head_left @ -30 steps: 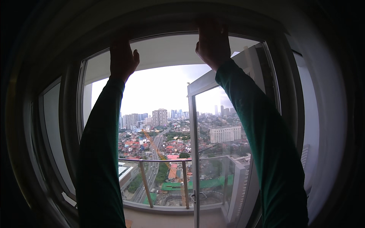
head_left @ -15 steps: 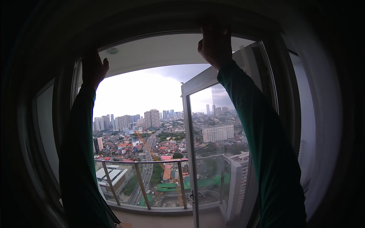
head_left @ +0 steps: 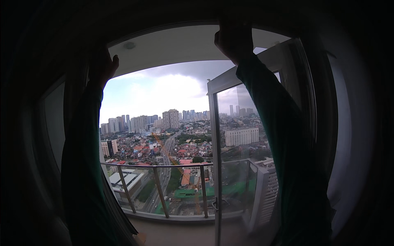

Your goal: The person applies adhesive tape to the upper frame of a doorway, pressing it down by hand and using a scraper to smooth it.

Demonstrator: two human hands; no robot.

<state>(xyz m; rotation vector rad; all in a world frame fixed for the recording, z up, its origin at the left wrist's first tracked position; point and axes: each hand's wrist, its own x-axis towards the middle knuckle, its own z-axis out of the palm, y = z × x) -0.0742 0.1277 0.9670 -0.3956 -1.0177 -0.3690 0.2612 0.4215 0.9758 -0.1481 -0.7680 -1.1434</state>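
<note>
Both my arms, in dark green sleeves, reach up to the dark frame around an open glazed doorway. My left hand is at the upper left corner, against or just in front of the frame's side. Its thumb stands apart, while its other fingers fade into shadow. Raised to the top of the frame, my right hand is closed, with its fingertips lost in the dark. Whatever it grips there cannot be made out. Behind my right forearm, the glass door with a pale frame stands swung outward.
A small handle is on the door's free edge. Outside lies a balcony floor with a metal railing and glass panels. A white ceiling with a round fixture covers it. City buildings and a road spread far below.
The view has tilted down slightly and turned a little left, so the doorway and glass door sit further right. The room edges look darker. Both hands stay up at the frame.
</note>
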